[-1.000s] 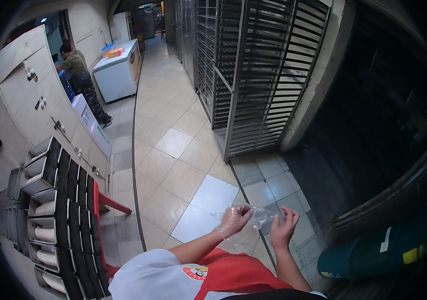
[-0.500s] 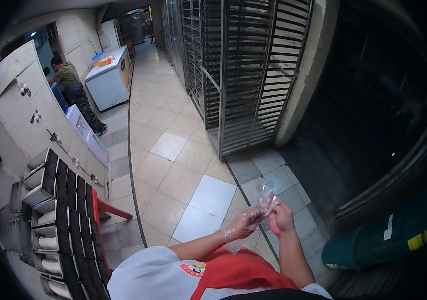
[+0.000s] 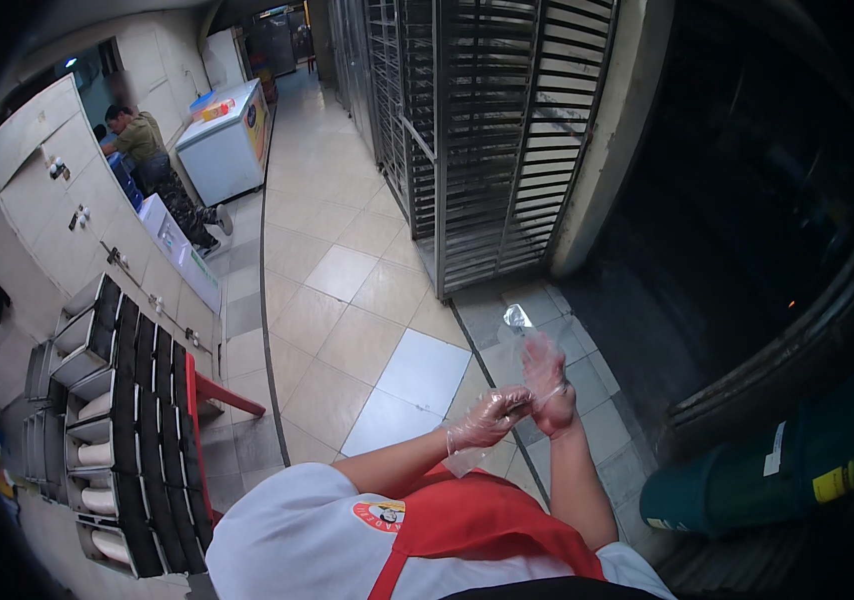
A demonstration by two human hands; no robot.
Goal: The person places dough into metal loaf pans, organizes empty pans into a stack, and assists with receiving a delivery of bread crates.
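My left hand [image 3: 492,415], in a clear plastic glove, has its fingers closed on the cuff of another clear plastic glove [image 3: 520,346] at my right hand [image 3: 547,380]. That hand is inside the loose glove with its fingers stretched out and pointing away from me; the glove's tip sticks up past them and catches the light. Both hands are held low in front of my red apron [image 3: 477,520], over the tiled walkway [image 3: 327,320].
Stacked metal loaf pans holding dough [image 3: 117,420] and a red stool [image 3: 227,395] are at left. Beyond are lockers [image 3: 87,180], a co-worker [image 3: 152,165] leaning over, and a chest freezer [image 3: 222,150]. Metal racks [image 3: 477,160], a dark doorway [image 3: 727,220] and a green drum [image 3: 727,485] are at right.
My right hand has pushed upward into the loose glove, its fingers now straightened. My left hand has moved slightly right, pulling at it. The co-worker has bent further and raised one foot.
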